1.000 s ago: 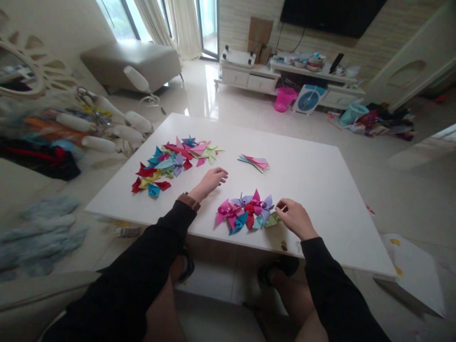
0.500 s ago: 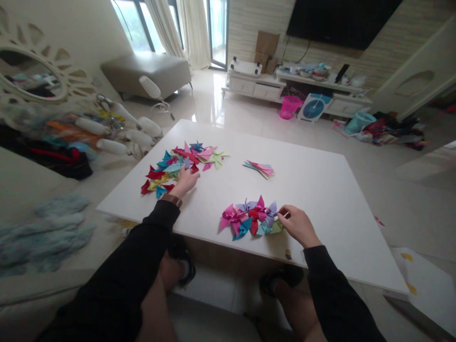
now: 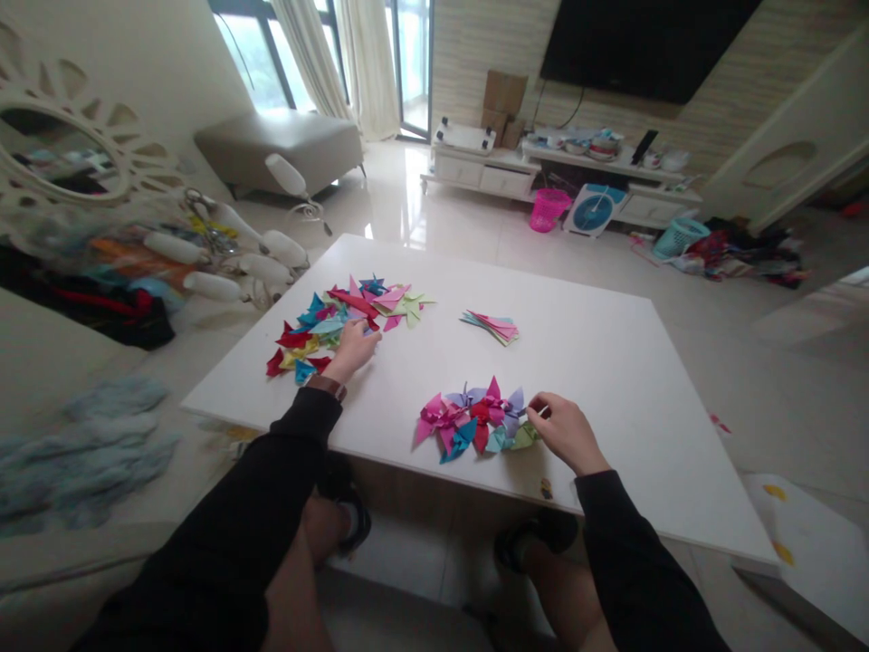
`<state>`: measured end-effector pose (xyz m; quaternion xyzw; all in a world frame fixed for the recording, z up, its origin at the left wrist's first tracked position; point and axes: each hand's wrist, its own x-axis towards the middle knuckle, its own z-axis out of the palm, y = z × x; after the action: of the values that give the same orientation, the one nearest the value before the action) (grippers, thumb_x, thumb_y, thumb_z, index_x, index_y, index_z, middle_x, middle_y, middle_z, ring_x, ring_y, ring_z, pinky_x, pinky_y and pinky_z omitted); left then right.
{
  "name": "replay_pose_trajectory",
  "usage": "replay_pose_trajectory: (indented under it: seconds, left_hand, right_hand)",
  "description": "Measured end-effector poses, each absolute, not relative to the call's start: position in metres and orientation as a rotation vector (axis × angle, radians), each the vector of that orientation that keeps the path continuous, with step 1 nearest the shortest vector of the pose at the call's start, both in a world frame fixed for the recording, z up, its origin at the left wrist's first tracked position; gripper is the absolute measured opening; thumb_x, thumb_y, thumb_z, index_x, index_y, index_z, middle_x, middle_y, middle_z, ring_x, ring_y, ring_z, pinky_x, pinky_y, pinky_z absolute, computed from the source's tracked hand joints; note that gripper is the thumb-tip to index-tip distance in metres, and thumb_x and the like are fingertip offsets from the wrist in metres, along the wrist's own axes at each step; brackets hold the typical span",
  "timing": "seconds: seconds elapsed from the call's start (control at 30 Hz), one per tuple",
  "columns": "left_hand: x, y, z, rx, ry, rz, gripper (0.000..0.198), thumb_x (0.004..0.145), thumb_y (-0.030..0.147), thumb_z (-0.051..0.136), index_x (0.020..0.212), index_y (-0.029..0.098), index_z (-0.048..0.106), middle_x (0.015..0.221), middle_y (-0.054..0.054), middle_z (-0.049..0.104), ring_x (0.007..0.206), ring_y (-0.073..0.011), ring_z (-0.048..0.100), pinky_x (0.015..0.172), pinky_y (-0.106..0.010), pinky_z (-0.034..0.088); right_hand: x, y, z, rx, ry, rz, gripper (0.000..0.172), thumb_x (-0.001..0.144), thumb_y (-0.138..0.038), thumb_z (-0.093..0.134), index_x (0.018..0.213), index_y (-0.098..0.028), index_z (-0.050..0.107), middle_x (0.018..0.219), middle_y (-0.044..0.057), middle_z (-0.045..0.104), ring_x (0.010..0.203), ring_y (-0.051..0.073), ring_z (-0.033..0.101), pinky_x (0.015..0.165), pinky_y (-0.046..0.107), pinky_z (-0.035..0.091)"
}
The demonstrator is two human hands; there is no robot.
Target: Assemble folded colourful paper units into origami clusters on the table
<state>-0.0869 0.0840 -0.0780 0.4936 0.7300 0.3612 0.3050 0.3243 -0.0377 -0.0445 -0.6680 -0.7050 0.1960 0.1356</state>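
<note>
On the white table (image 3: 597,362) lies a loose heap of coloured folded paper pieces (image 3: 332,321) at the far left. My left hand (image 3: 353,349) rests on the heap's near edge, fingers curled among the pieces. Near the front edge sits a cluster of joined pink, red, purple and teal paper pieces (image 3: 472,421). My right hand (image 3: 567,433) pinches the cluster's right end, fingers pressed together on a pale green piece. A small flat stack of folded papers (image 3: 492,324) lies further back in the middle.
A white rack with padded arms and scissors (image 3: 224,249) stands left of the table. A grey bench (image 3: 285,149), a TV cabinet (image 3: 563,167), a pink basket (image 3: 547,208) and a fan (image 3: 590,208) stand across the tiled floor. My knees are under the front edge.
My left hand moved left from the bare table to the heap of loose pieces and curled onto it. My right hand stayed at the cluster's right end.
</note>
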Motion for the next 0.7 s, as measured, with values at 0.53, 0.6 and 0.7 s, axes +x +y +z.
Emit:
replay_pose_trajectory:
  seconds: [0.53,0.6,0.7]
  left_hand:
    - [0.027,0.036,-0.028,1.725,1.16,0.901,0.019,0.076,0.024,0.069,0.086,0.015,0.082,0.087,-0.007,0.078,0.063,-0.0116,0.056,0.06,-0.024,0.04]
    - [0.039,0.029,-0.023,1.75,1.055,0.893,0.018,0.076,0.024,0.07,0.085,0.014,0.082,0.081,-0.006,0.076,0.058,-0.0098,0.049,0.056,-0.024,0.035]
    - [0.049,0.023,-0.018,1.733,0.953,0.905,0.018,0.077,0.027,0.071,0.084,0.013,0.081,0.077,-0.007,0.074,0.056,-0.0092,0.045,0.053,-0.024,0.031]
  right_hand:
    - [0.246,-0.028,-0.02,-1.452,-1.751,0.687,0.013,0.088,-0.03,0.063,0.082,-0.02,0.07,0.083,0.004,0.07,0.071,0.018,0.063,0.071,0.033,0.049]
    - [0.24,-0.025,-0.023,-1.433,-1.734,0.715,0.014,0.088,-0.033,0.066,0.086,-0.02,0.072,0.085,0.005,0.069,0.072,0.018,0.062,0.07,0.033,0.049]
    - [0.236,-0.022,-0.031,-1.408,-1.697,0.766,0.018,0.087,-0.038,0.069,0.085,-0.02,0.072,0.084,0.004,0.065,0.069,0.017,0.059,0.067,0.032,0.047]
